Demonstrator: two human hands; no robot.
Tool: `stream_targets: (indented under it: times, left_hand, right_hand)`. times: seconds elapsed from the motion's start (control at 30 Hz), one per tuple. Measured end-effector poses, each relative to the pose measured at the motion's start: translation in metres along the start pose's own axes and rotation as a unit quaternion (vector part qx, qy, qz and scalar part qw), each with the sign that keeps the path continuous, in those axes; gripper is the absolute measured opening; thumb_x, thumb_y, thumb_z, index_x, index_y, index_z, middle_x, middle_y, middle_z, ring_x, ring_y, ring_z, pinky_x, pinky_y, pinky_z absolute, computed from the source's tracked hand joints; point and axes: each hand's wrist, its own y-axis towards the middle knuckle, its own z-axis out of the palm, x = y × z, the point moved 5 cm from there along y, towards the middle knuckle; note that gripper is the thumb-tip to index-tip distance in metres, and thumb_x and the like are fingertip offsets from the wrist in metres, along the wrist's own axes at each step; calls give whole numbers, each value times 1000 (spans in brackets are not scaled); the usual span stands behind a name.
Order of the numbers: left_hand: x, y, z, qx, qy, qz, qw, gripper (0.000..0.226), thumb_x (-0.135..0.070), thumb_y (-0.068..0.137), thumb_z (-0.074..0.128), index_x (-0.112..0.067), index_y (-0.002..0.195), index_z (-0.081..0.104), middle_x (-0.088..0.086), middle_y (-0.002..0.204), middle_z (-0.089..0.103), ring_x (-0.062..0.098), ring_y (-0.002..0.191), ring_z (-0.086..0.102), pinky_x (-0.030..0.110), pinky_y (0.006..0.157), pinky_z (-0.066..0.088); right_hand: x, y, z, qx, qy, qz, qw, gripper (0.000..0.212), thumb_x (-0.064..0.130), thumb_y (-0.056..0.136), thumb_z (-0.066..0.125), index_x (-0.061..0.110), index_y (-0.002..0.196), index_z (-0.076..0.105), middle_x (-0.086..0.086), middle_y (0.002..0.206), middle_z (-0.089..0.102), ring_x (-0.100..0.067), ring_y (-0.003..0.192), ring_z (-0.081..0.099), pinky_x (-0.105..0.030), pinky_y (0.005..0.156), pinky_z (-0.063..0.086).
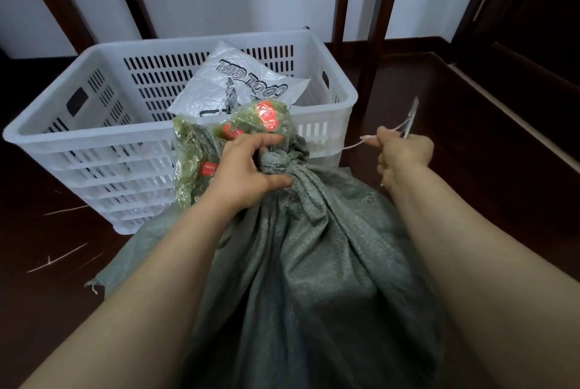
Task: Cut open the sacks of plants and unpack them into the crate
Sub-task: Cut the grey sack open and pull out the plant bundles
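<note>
Left hand [248,165] clenches the bunched neck of the soft, floppy sack [314,263], likely its firmest hold; right hand [403,156] grips string [357,144] and scissors [411,115].

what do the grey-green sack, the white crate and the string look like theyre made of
Sack: likely woven plastic fabric, matte grey-green; a fine weave grid shows, with a frayed corner.
Crate: moulded white plastic, slightly glossy, with slotted walls.
String: pale thin cord, perhaps cotton or plastic twine; too thin to tell.
</note>
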Motion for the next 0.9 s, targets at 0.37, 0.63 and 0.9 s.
stream_targets:
  times: [0.37, 0.63, 0.9]
  left_hand:
    - [-5, -2, 6, -5, 39, 17, 999, 76, 6, 66, 75, -22, 133, 52, -3, 115, 41, 19, 120, 40, 26, 106, 30]
    - [-2, -4, 0, -44, -25, -5, 999, 77, 22, 65, 59, -20, 130, 54, -4, 122, 39, 10, 121, 37, 14, 100, 28]
    - [0, -21, -33, -222, 169, -56, 959, 95, -40, 64, 83, -25, 144, 34, 3, 155, 16, 23, 143, 8, 46, 115, 9]
  right_hand:
    - [-1, 6, -13, -14, -60, 15, 998, 30, -6, 79, 65, 9, 71, 41, -6, 70, 50, -15, 56, 46, -24, 45, 37]
    - [-8, -69, 44, 302, -253, 6, 919, 34, 21, 67, 85, 12, 84, 57, -3, 68, 59, -10, 45, 41, -16, 41, 30]
    - [5, -61, 46, 220, -83, 2, 972, 14, -1, 81, 69, 9, 76, 62, -2, 51, 48, 1, 20, 32, -11, 27, 23]
